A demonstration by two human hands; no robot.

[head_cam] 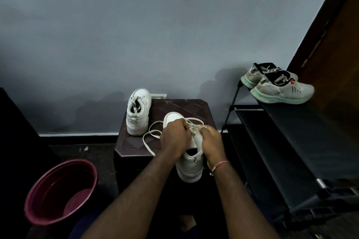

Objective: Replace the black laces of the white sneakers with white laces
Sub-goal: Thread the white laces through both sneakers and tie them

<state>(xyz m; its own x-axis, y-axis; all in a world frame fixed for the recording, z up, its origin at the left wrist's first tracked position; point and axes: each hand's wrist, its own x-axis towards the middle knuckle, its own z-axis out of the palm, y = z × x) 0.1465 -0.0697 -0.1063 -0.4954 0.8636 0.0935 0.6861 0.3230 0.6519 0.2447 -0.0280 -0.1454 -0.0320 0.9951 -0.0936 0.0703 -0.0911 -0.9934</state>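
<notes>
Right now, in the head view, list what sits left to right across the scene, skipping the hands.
Maroon bucket → far white sneaker → near white sneaker being laced → black shoe rack → grey running shoes on top.

Dark brown plastic stool top [175,105]: far-right corner bare, reachable. Second white high-top sneaker [138,111] blocks far-left corner; loose white lace loop [148,138] lies on left side. Black metal shoe rack [291,132] crowds right flank.

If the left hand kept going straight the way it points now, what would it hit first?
Probably the toe of the near white sneaker, right ahead of the left hand whose fingers pinch the white lace; depth is unclear.
</notes>
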